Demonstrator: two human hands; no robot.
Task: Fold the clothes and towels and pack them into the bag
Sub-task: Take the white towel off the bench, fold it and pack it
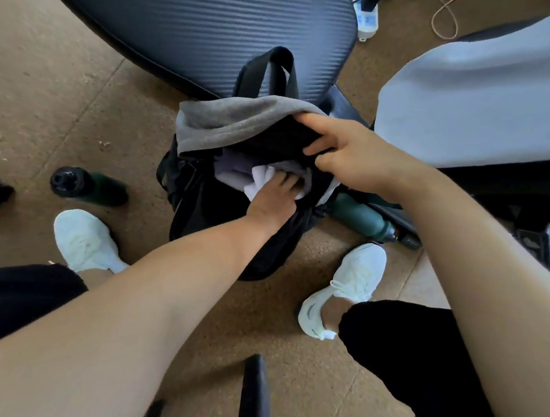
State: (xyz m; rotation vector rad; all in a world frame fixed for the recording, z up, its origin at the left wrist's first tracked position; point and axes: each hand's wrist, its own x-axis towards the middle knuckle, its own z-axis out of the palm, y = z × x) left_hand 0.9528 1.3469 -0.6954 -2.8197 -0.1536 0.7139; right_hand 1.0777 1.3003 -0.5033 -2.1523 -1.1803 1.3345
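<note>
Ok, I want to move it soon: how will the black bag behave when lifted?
Probably floppy: the bag has soft, creased walls, and the right hand grips its rim to keep it open. Likely light for its size, since only cloth shows inside under the left hand. The grey fabric draped over the rim might slip off.

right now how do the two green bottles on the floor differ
The left bottle stands upright with its black lid up; the right bottle lies on its side. The left bottle stands in the open near a shoe; the right bottle is partly hidden behind the bag. Both are green, on the floor.
</note>
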